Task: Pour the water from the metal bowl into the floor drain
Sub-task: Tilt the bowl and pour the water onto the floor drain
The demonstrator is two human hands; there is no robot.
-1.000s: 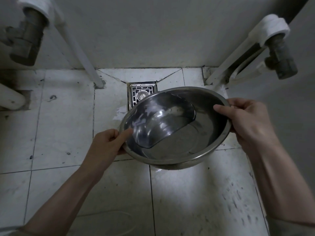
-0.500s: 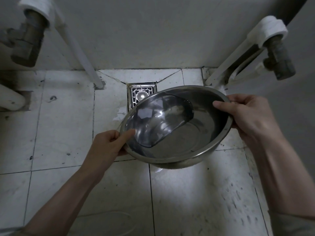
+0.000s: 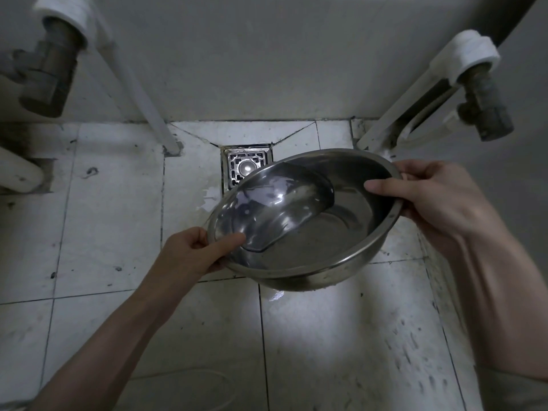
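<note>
Floor: white tiled floor (image 3: 112, 221), scuffed and speckled with dark marks, runs to the foot of a pale wall (image 3: 267, 60); a bright patch of light falls on the tiles below my bowl.
Pipes: a white pipe (image 3: 139, 96) slants down the wall to the floor at left, under a dull metal valve (image 3: 47, 75); a second metal valve (image 3: 483, 102) hangs from a white fitting at right.
Metal bowl: I hold the metal bowl (image 3: 332, 247) in the air over the tiles, tilted so its far-left rim dips lowest, toward the drain; that rim covers the drain's near right corner in this view.
Water: the water (image 3: 278, 212) has pooled against the lowered left wall of the bowl, leaving the right part of the bottom bare; I cannot tell whether any is spilling over the rim.
Right hand: my right hand (image 3: 439, 203) is clamped on the bowl's raised right rim, thumb laid inside, fingers wrapped outside.
Left hand: my left hand (image 3: 192, 250) grips the lower left rim, thumb pressed on the inner wall, fingers curled beneath.
Floor drain: the square metal floor drain (image 3: 244, 166) sits in the tiles at the base of the wall, just beyond the bowl's lowered edge, with a wet or flaked patch on the tile at its near left.
</note>
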